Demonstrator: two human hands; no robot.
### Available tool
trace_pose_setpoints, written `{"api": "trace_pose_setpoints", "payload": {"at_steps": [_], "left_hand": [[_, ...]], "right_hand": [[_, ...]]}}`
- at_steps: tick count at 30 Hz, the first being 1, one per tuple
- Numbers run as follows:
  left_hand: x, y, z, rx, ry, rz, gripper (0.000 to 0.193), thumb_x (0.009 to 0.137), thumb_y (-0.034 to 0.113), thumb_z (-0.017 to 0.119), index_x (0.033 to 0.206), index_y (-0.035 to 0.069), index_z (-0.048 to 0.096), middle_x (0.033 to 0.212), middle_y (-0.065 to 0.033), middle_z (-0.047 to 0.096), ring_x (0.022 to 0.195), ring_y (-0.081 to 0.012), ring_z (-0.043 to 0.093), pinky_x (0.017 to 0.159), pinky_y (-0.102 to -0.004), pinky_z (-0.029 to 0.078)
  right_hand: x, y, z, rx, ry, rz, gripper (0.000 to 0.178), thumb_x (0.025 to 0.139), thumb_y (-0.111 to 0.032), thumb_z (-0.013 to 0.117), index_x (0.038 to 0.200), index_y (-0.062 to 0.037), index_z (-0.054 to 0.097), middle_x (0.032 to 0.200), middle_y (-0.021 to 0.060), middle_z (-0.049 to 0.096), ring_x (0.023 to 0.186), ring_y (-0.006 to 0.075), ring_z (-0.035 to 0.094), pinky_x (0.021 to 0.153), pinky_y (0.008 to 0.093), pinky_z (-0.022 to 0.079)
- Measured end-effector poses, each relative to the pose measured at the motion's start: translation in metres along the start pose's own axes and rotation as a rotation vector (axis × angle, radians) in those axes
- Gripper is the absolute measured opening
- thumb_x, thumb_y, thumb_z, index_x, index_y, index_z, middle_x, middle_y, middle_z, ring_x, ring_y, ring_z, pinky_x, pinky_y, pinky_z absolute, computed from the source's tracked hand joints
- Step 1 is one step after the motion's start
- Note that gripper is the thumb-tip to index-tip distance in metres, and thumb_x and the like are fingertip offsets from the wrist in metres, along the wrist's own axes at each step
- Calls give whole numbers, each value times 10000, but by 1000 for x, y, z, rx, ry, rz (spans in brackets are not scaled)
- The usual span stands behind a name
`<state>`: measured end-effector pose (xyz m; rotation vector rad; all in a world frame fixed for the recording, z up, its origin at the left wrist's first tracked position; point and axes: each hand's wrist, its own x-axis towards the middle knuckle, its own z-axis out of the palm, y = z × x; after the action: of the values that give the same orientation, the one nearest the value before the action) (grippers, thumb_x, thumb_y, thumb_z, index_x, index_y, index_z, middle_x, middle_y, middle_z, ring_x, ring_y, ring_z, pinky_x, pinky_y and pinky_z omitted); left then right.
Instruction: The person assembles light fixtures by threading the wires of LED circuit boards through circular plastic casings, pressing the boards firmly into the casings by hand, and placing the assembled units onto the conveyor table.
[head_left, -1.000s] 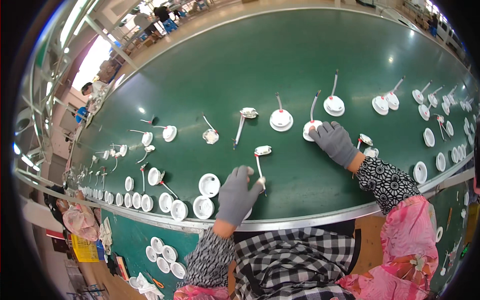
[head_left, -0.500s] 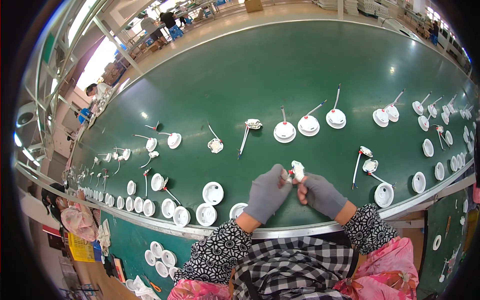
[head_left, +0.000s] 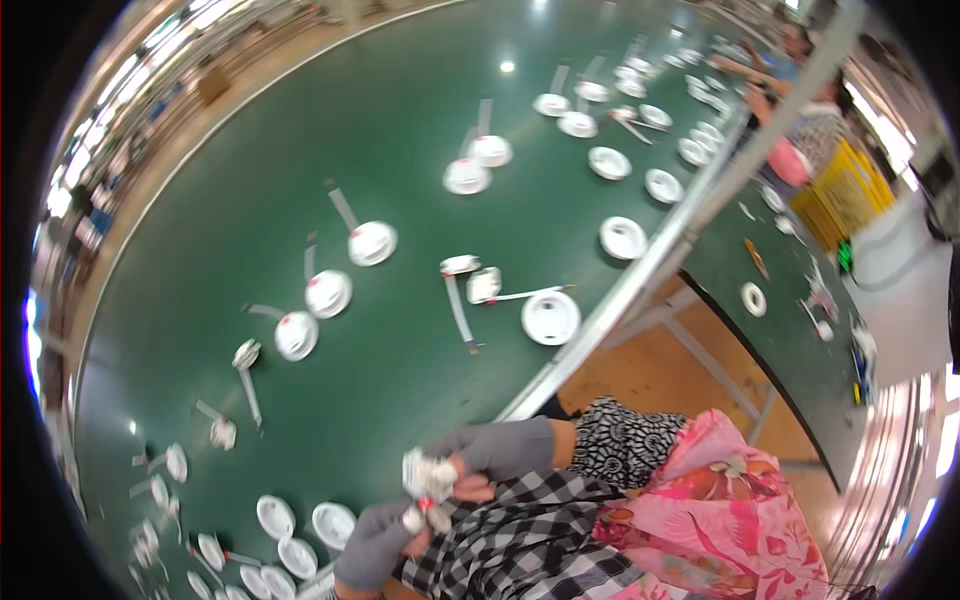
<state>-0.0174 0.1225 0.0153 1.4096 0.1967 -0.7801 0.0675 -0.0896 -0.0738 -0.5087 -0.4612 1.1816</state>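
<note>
Close to my body, at the near edge of the green table, both hands wear grey gloves with bare fingertips. My right hand (head_left: 497, 452) is closed round a small white wired module (head_left: 428, 474). My left hand (head_left: 378, 548) pinches at its lower end, where a red piece shows. The picture is smeared, so the exact fingertip contact is hard to make out. Past my hands lie two similar white modules, one (head_left: 484, 286) with its white cable reaching toward a round white cup (head_left: 551, 318). Another round white cup (head_left: 334, 525) lies near my left hand.
The green table (head_left: 330, 400) bears several white discs with cables (head_left: 296, 336) in a curved row. A metal rail (head_left: 640, 255) runs along its near edge. At right stands a lower side table (head_left: 770, 340) with a tape roll (head_left: 753, 299). Co-workers sit beyond, beside a yellow crate (head_left: 850, 190).
My view has swung to the right, bringing the side table and yellow crate into sight. Both hands have come closer to my body, still holding the white module.
</note>
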Motion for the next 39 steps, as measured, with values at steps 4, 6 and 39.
{"api": "trace_pose_setpoints", "payload": {"at_steps": [4, 6, 39], "left_hand": [[6, 2, 6, 223, -237, -225, 340, 961, 301, 603, 1212, 84, 676, 1084, -168, 704, 1014, -184, 635, 885, -298, 474], [5, 3, 24, 429, -4, 126, 220, 974, 209, 577, 1061, 34, 677, 972, -140, 718, 887, -203, 666, 789, -276, 500], [211, 74, 48, 1229, 327, 413, 289, 933, 295, 598, 901, 8, 619, 832, -142, 665, 782, -284, 650, 741, -371, 511]], "right_hand": [[-25, -3, -6, -109, -95, 54, 341, 946, -314, 588, 972, 26, 577, 599, 6, 491, 480, 95, 484, 434, 229, 330], [-26, -2, -8, -135, -122, 116, 346, 943, -319, 598, 962, 26, 587, 597, 5, 498, 479, 87, 488, 432, 224, 333], [-104, -32, -25, -57, 541, -165, 269, 942, -256, 607, 1010, 4, 587, 636, -26, 494, 550, 56, 458, 500, 220, 355]]}}
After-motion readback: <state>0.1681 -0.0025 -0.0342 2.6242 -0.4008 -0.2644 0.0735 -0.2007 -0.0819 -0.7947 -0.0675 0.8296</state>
